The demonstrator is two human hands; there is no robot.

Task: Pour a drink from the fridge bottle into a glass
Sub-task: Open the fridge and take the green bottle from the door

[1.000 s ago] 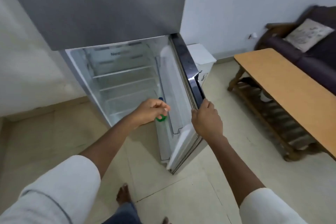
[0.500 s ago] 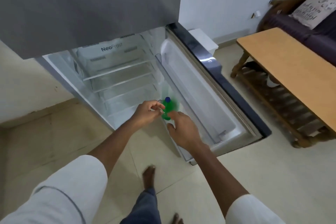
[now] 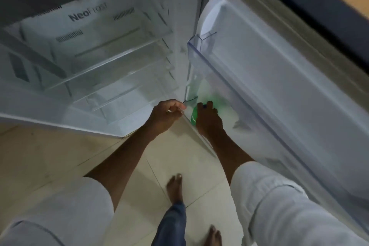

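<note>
The green bottle [image 3: 199, 109] is seen low in the open fridge door's clear bin [image 3: 201, 62], gripped at its neck by the right hand [image 3: 208, 119]. The left hand [image 3: 167, 114] is curled against the bin's corner; empty glass shelves [image 3: 111, 66] lie leftward.

The green bottle [image 3: 194, 115] shows only as a smear of colour in the door shelf [image 3: 209, 62]; the right hand [image 3: 208, 120] covers its neck and cap, and whether those fingers close on it is lost to blur. The left hand [image 3: 166, 115] curls beside the shelf's corner, its fingertips too smeared to tell contact. The fridge door [image 3: 299, 86] runs off the right edge, and both sleeves are cropped at the bottom
</note>
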